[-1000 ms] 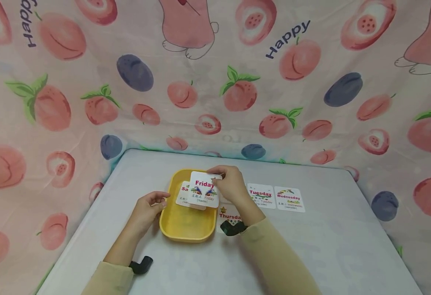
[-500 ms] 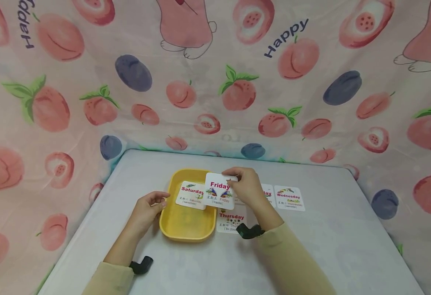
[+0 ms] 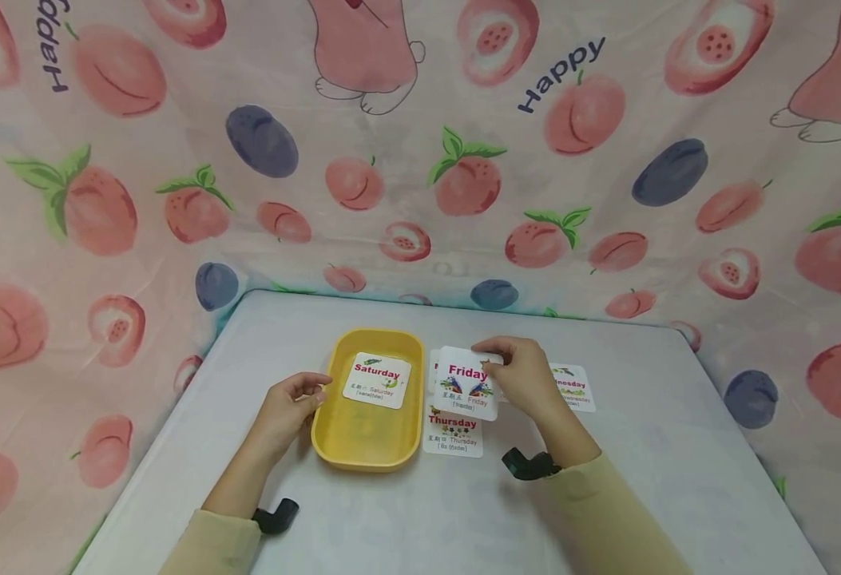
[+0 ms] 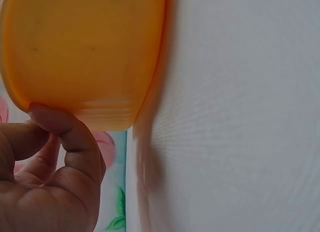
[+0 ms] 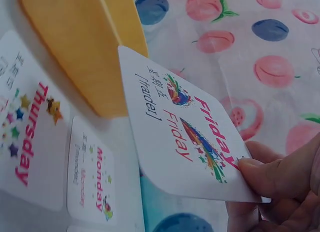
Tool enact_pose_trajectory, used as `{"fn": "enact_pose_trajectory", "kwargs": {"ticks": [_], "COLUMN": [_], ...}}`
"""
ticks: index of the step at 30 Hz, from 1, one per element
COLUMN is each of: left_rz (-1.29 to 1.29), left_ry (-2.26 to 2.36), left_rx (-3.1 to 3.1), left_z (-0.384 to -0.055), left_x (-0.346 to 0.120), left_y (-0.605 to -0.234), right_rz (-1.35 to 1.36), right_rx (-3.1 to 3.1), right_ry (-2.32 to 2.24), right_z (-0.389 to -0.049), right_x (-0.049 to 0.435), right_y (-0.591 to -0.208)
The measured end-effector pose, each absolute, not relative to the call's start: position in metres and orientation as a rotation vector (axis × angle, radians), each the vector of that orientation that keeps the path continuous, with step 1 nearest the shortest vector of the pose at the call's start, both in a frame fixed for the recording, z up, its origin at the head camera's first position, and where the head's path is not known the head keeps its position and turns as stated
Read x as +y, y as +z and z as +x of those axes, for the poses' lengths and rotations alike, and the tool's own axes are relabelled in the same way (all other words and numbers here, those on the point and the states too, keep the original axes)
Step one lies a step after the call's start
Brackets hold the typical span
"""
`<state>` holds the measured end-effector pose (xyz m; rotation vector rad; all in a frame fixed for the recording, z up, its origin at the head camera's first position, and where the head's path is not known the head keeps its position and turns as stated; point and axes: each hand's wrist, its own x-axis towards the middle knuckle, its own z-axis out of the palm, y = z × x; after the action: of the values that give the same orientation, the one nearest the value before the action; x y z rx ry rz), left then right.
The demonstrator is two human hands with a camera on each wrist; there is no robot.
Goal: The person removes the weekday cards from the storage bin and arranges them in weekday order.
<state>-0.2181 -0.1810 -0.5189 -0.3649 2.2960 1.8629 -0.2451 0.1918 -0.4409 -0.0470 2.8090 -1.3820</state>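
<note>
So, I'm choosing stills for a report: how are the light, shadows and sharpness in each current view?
Head view: soft, fairly even light, Friday card legible; left wrist: dimmer, a shadow beside the yellow tray, faint ripples on the white tabletop; right wrist: Thursday card readable though turned sideways.

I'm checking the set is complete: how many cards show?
6: Saturday card in the tray, Friday card in the right hand; Thursday card, Monday card, Wednesday card and a mostly hidden card on the table. More may lie hidden.
</note>
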Motion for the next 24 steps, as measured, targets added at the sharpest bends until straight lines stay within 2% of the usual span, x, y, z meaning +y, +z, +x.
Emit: {"fn": "enact_pose_trajectory", "kwargs": {"ticks": [24], "left_rz": [-0.362], "left_ry": [1.862], "left_rx": [2.297], "left_z": [-0.218], "left_x": [-0.181], "left_y": [-0.519], "right_rz": [0.081], "right_rx": [2.859], "right_ry": [-1.106], "right_z": [-0.223], "right_x": [0.251], "right_y": [-0.477]}}
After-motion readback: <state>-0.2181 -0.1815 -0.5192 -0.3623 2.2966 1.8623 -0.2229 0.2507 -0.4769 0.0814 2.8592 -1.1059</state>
